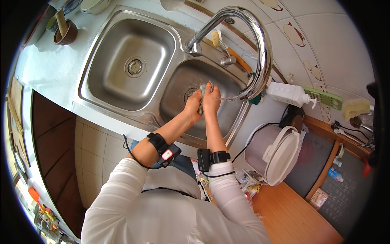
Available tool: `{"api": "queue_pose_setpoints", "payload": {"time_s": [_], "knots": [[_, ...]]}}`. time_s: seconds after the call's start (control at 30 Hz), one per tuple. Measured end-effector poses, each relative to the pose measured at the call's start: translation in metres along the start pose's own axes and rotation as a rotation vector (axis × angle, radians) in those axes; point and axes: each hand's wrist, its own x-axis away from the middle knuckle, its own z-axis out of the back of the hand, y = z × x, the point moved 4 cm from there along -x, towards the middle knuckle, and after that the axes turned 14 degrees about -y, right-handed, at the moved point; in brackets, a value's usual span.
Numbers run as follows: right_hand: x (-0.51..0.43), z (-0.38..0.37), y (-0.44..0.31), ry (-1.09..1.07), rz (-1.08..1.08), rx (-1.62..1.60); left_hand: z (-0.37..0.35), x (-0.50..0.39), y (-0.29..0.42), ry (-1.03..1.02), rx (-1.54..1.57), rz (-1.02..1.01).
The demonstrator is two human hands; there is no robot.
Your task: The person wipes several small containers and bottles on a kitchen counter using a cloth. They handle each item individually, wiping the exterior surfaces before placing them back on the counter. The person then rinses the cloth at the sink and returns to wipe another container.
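Both hands are together over the right basin [228, 82] of a stainless steel double sink. My left hand [193, 103] and my right hand [211, 99] press a wet, greyish-green cloth-like item [201, 106] between them; its exact kind is hard to tell. Water runs from the spout of a chrome gooseneck faucet [264, 45] beside my right hand. The drain [190, 95] of this basin shows partly behind my left hand. The left basin [122, 73] holds nothing visible but its drain strainer [135, 67].
Behind the sink lie a brush with an orange handle [239, 60] and a small chrome fitting [228, 61]. A white pump bottle [288, 94] and a rice cooker [271, 152] stand right of the sink. A brown mortar with a pestle [65, 33] is at the upper left.
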Motion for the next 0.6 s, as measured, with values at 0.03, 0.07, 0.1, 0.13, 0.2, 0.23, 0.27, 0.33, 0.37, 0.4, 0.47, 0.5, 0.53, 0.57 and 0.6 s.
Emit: {"api": "queue_pose_setpoints", "payload": {"time_s": [0.03,0.07,0.1,0.13,0.2,0.23,0.27,0.33,0.37,0.4,0.47,0.5,0.53,0.57,0.6], "knots": [[0.003,-0.006,0.005,-0.105,-0.034,0.038,0.001,-0.002,0.005,-0.033,-0.014,0.036],[0.005,-0.01,0.008,-0.176,-0.018,0.057,0.004,-0.007,0.008,-0.028,0.0,0.077],[0.006,-0.016,0.012,-0.298,-0.061,0.098,0.008,-0.01,0.011,-0.037,0.01,0.025],[0.006,-0.02,0.015,-0.365,-0.124,0.022,0.014,-0.011,0.008,0.0,0.021,0.052],[0.004,-0.015,0.011,-0.223,-0.087,0.055,0.019,-0.01,-0.002,-0.019,-0.011,0.024],[0.002,-0.013,0.01,-0.168,-0.095,0.081,0.019,-0.006,-0.01,-0.023,-0.047,0.019],[0.001,-0.01,0.006,-0.08,-0.04,-0.017,0.02,-0.003,-0.016,0.027,-0.059,0.065],[0.002,-0.013,0.007,-0.124,-0.099,0.02,0.017,0.001,-0.01,0.074,-0.198,0.032],[0.005,-0.015,0.009,-0.143,-0.145,0.035,0.016,0.004,-0.007,0.107,-0.241,0.056],[0.01,-0.02,0.01,-0.238,-0.141,0.115,0.018,0.007,0.001,0.188,-0.318,0.162],[0.019,-0.025,0.011,-0.256,-0.018,0.063,0.011,0.006,0.012,0.077,-0.052,0.156],[0.021,-0.028,0.014,-0.305,-0.039,0.074,0.011,0.007,0.016,0.109,-0.022,0.18],[0.019,-0.026,0.014,-0.208,-0.011,0.049,0.01,0.008,0.015,0.149,-0.105,0.073],[0.016,-0.023,0.016,-0.158,-0.036,0.047,0.007,0.008,0.011,0.109,-0.09,0.089],[0.013,-0.019,0.016,-0.065,-0.017,0.033,0.005,0.01,0.005,0.076,-0.092,0.079]]}}
